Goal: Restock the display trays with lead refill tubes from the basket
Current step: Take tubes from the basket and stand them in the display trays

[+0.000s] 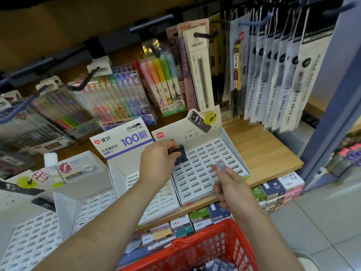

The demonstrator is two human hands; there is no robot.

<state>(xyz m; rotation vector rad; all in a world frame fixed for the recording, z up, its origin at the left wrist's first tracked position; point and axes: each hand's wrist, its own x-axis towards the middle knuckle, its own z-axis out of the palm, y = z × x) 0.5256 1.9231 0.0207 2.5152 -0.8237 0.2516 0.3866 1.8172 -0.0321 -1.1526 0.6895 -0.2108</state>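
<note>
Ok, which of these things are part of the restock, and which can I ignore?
In the job: left hand gripping dark tubes; right hand pinching a pale tube; slotted tray; red basket.
Just lying about: highlighter packs; hanging pen packs; small boxes under the shelf.

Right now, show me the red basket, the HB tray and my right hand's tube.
red basket [211, 248]: head view, mesh wall.
HB tray [195, 185]: head view, slotted floor.
clear tube [221, 166]: head view, upper end.

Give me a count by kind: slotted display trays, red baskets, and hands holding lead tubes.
Slotted display trays: 4
Red basket: 1
Hands holding tubes: 2, left hand on dark tubes, right hand on a clear tube
Total: 7
</note>
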